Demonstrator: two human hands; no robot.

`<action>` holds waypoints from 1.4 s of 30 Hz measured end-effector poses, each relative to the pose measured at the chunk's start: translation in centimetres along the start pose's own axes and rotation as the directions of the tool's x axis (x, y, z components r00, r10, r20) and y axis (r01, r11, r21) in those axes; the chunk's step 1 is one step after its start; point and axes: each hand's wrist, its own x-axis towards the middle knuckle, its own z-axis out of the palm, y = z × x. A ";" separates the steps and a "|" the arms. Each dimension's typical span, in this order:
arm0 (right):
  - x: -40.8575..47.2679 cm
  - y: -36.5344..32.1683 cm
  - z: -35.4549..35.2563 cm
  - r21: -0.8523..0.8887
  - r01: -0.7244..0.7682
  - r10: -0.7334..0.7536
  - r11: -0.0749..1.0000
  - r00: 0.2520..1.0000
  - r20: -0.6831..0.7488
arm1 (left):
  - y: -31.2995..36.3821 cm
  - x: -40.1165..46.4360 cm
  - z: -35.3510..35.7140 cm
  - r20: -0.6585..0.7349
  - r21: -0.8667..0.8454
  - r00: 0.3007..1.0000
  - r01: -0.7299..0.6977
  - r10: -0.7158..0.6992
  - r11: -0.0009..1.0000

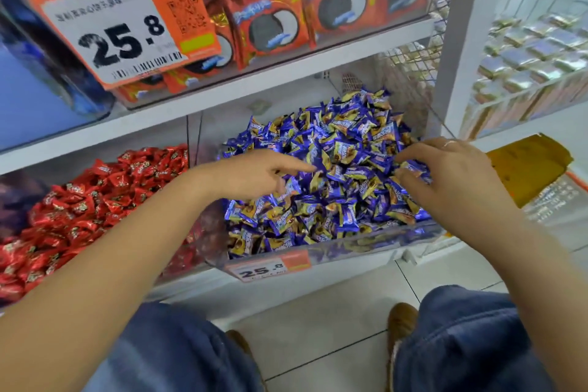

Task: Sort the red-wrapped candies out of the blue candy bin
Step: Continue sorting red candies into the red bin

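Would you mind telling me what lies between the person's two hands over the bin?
In the head view, only heaped blue-wrapped candies lie between left hand and right hand.
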 end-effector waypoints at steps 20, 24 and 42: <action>4.0 -9.4 5.7 -0.076 0.386 -0.172 0.919 0.567 0.805 | -5.7 -6.1 5.1 -0.795 -0.158 0.595 -0.016 -0.118 0.987; 3.9 -10.6 7.4 -0.261 0.446 0.013 0.856 0.485 0.874 | -4.9 -5.5 6.2 -0.796 -0.296 0.557 -0.017 -0.237 0.955; 4.2 -12.5 7.1 0.541 -0.744 -0.135 0.391 0.535 0.834 | -4.5 -4.7 6.8 -0.852 -0.431 0.423 -0.237 -0.307 0.870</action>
